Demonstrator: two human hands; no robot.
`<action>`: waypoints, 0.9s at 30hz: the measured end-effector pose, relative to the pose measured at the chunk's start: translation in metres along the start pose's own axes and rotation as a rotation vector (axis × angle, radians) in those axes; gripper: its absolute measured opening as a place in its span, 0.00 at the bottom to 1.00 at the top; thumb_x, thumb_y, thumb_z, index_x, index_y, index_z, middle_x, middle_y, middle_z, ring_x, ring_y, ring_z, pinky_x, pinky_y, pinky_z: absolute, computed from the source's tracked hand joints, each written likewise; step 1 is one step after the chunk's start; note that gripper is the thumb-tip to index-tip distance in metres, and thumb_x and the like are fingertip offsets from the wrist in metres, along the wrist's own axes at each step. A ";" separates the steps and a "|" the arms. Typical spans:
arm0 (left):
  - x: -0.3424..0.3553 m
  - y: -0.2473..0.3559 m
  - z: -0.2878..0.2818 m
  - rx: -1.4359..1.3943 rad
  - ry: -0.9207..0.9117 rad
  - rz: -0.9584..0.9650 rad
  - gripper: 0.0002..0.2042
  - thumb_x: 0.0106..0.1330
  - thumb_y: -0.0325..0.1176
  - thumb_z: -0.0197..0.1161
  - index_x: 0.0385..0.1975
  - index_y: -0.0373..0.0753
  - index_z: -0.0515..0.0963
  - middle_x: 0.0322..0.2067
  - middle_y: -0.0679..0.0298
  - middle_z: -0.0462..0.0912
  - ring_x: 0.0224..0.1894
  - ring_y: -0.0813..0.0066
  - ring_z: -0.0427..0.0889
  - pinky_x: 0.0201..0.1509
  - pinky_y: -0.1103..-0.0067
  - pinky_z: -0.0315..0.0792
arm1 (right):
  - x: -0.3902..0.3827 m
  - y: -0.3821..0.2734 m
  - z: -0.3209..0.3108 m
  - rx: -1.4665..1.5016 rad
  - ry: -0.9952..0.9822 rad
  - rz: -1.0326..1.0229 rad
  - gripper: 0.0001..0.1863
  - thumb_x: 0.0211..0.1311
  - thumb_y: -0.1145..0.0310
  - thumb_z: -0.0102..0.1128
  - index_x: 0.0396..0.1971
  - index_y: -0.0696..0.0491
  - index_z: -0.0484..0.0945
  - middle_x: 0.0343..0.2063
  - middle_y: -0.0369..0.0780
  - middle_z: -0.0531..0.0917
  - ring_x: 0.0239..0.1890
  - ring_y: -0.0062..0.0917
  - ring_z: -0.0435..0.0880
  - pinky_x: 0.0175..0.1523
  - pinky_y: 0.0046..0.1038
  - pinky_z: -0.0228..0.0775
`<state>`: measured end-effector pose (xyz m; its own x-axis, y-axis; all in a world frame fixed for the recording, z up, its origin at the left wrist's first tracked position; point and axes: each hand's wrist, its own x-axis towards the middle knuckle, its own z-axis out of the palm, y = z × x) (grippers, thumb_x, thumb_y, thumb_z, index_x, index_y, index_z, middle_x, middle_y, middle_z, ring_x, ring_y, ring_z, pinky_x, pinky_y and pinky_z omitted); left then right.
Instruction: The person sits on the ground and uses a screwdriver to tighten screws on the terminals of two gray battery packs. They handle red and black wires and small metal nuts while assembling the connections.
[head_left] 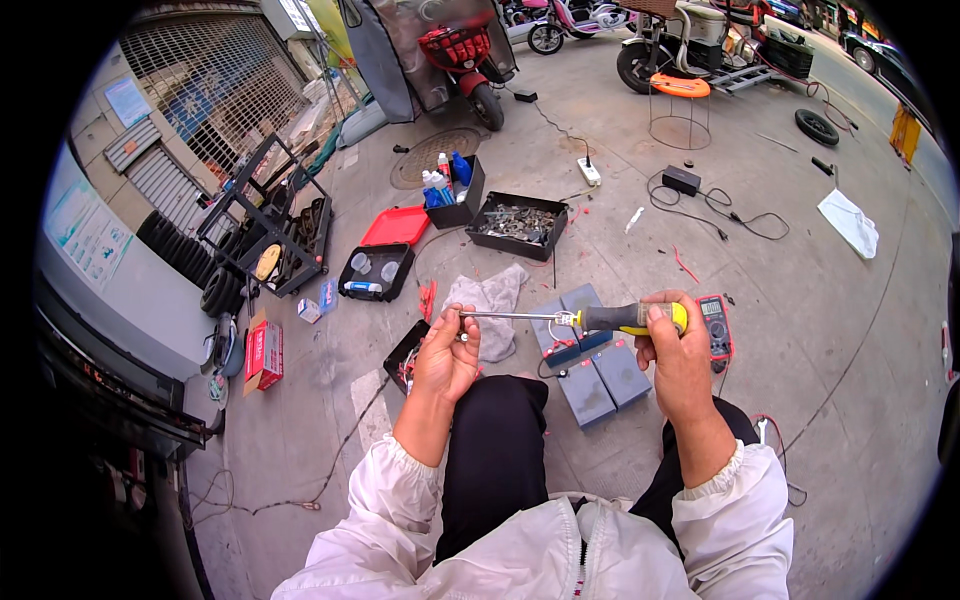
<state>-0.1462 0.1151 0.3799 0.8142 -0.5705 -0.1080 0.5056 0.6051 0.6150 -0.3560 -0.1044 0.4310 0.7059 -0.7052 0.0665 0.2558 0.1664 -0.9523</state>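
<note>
My right hand (672, 345) grips the yellow-and-grey handle of a screwdriver (610, 318), held level over my knees. The fingertips of my left hand (445, 355) pinch the far end of its metal shaft; any small piece at the tip is too small to name. Below the shaft lie several grey-blue batteries (605, 387) and a crumpled grey cloth (493, 335). A red multimeter (714, 330) lies beside my right hand. A small black box of parts (400, 350) is behind my left hand, partly hidden.
Open trays of parts (478, 232), a bottle box (469, 205), a wheeled cart (311, 257) and a red carton (262, 355) stand around. Cables, a power strip (589, 172) and a charger (681, 182) lie on the pavement. Scooters (460, 60) and a wire stool (680, 88) are farther back.
</note>
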 end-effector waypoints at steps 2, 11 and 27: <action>-0.001 0.000 -0.001 0.019 -0.003 0.007 0.05 0.69 0.29 0.59 0.40 0.37 0.77 0.40 0.61 0.82 0.39 0.77 0.82 0.46 0.82 0.81 | 0.000 0.000 0.000 -0.004 -0.002 -0.004 0.11 0.66 0.66 0.53 0.42 0.56 0.71 0.22 0.35 0.75 0.19 0.12 0.70 0.23 0.17 0.62; -0.001 0.006 -0.004 0.096 -0.005 0.008 0.05 0.69 0.30 0.59 0.39 0.37 0.78 0.36 0.63 0.82 0.36 0.79 0.82 0.43 0.82 0.81 | -0.001 0.002 0.003 -0.035 -0.025 -0.052 0.09 0.65 0.69 0.53 0.42 0.56 0.71 0.25 0.35 0.76 0.22 0.13 0.70 0.25 0.17 0.64; 0.047 0.002 -0.035 0.309 -0.051 -0.108 0.05 0.69 0.31 0.59 0.39 0.37 0.75 0.33 0.64 0.80 0.34 0.79 0.80 0.38 0.84 0.80 | 0.007 0.004 0.000 -0.149 -0.185 -0.005 0.18 0.53 0.77 0.54 0.46 0.56 0.70 0.37 0.36 0.73 0.36 0.15 0.71 0.42 0.19 0.65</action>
<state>-0.0968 0.1090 0.3484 0.7412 -0.6540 -0.1516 0.4715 0.3464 0.8110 -0.3500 -0.1089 0.4273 0.8175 -0.5652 0.1112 0.1684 0.0500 -0.9844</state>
